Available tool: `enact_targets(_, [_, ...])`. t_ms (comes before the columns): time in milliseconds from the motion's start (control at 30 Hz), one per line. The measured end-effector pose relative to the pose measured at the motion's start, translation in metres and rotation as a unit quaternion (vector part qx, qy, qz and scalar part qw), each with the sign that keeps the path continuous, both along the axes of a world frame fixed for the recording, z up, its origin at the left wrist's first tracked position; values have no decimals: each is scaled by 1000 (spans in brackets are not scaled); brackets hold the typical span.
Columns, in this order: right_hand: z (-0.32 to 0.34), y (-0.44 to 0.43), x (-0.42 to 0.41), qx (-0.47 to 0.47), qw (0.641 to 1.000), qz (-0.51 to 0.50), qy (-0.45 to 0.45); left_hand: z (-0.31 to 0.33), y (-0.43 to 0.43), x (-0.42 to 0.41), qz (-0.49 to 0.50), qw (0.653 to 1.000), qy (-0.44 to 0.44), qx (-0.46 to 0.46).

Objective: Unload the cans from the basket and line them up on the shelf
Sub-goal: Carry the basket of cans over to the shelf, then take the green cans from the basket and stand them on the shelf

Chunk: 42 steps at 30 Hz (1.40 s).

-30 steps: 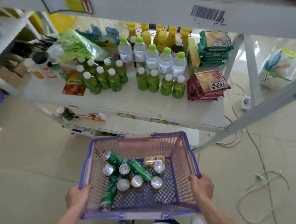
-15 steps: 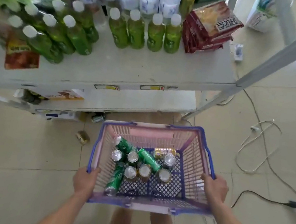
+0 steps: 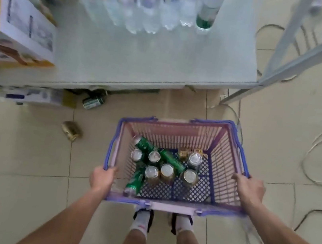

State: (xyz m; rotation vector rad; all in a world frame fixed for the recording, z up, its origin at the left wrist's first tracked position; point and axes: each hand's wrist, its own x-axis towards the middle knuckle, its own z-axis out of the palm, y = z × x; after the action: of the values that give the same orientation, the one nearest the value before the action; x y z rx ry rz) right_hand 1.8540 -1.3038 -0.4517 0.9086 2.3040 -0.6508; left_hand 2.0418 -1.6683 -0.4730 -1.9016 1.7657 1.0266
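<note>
1. Nothing is unloaded yet — the cans (image 3: pixel 161 167) all lie in the basket (image 3: pixel 226 152).
2. Left hand (image 3: pixel 102 178) and right hand (image 3: pixel 249 187) have fingers closed on its rims.
3. The shelf (image 3: pixel 144 56) ahead awaits them — no cans lined up.

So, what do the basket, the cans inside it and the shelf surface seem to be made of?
Basket: looks like moulded plastic, matte pink lattice walls with purple rim.
Cans: apparently thin metal, with shiny silver tops and glossy green or gold printed sides.
Shelf surface: a smooth, pale, slightly reflective board, perhaps painted metal or laminate; the blur leaves it open.
</note>
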Motion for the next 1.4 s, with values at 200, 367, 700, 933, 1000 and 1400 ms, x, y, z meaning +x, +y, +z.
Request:
enact_targets(200, [-64,-6,-35,-14,999,22,22,-66,1,-25,-15,999,25,-17])
enact_targets(367, [-110,-14,-71,-23,998,44,50,-105,-4,-52,-24,996,63,-54])
enact_targets(700, [-167,-37,-93,-51,991,82,88,-146,-28,-82,-78,992,77,-63])
enact_targets(933, [-165,-61,-126,-31,986,131,102,-153,-57,-107,-124,987,58,-83])
enact_targets(1000, [-163,-67,-131,-31,985,135,100,-154,-60,-113,-119,988,50,-80])
enact_targets(1400, [-175,-84,-137,58,983,156,71,-178,-69,-123,-116,989,77,-53])
